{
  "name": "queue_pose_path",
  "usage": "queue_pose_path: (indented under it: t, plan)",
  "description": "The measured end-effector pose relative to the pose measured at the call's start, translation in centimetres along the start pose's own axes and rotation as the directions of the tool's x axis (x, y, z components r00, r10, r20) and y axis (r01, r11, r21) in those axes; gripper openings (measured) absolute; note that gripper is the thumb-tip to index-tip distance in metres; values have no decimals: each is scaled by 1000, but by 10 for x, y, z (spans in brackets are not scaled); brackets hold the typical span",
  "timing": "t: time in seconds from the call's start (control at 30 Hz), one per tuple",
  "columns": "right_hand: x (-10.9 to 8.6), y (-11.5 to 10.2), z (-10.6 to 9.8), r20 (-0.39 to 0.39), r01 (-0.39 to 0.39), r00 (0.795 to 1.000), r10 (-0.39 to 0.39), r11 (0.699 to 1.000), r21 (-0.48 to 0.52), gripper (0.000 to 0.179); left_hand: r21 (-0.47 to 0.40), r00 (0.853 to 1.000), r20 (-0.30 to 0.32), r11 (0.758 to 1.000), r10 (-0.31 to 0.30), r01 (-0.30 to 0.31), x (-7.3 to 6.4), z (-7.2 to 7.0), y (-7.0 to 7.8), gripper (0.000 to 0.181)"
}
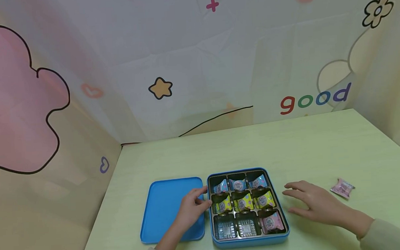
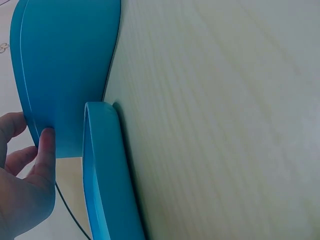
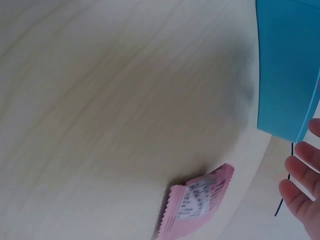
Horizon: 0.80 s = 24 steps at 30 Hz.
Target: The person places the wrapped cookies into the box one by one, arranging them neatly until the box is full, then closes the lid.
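Blue tin [image 1: 250, 242] is standing on the pale table [image 1: 237, 149]. Blue lid [image 1: 169, 205] is lying just left of the tin. Right hand [image 1: 322, 204] is hovering right of the tin, fingers parted and free. Left hand [image 1: 190, 207] is touching the tin's left side, fingers uncurled. Blue candies [image 1: 237, 185], yellow candies [image 1: 245, 203] and pink candy [image 1: 273, 223] are sitting inside the tin; loose pink candy [image 1: 342, 188] is lying right of it.

Beyond the pale wood-grain tabletop [image 1: 240, 149], a printed backdrop [image 1: 190, 33] shows an orange star [image 1: 160, 88], colourful "good" lettering [image 1: 316, 99], an outlined flower [image 1: 378, 11] and, perhaps, a pink cloud [image 1: 20, 102].
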State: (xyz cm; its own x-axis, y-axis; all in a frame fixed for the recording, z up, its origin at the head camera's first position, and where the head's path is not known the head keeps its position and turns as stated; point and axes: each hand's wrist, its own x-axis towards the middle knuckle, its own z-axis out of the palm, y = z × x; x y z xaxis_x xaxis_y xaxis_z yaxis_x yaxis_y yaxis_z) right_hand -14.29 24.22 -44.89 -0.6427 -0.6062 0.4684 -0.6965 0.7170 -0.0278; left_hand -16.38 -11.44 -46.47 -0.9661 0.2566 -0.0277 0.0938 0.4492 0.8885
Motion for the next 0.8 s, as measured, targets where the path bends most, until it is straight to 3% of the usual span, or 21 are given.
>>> queue_pose_path:
  t: [0.43, 0.7, 0.8]
  plan:
    - [-16, 19, 5, 135, -99, 986, 96, 995, 20, 62, 1, 1000, -2, 1000, -25, 25, -1, -1, 4, 50]
    - [-27, 28, 5, 222, -152, 962, 158, 987, -42, 73, -18, 1000, -1, 1000, -13, 13, -1, -1, 3, 49]
    - [-30, 31, 4, 272, -183, 945, 182, 983, -20, 77, -29, 1000, 1, 999, -15, 15, -1, -1, 3, 49]
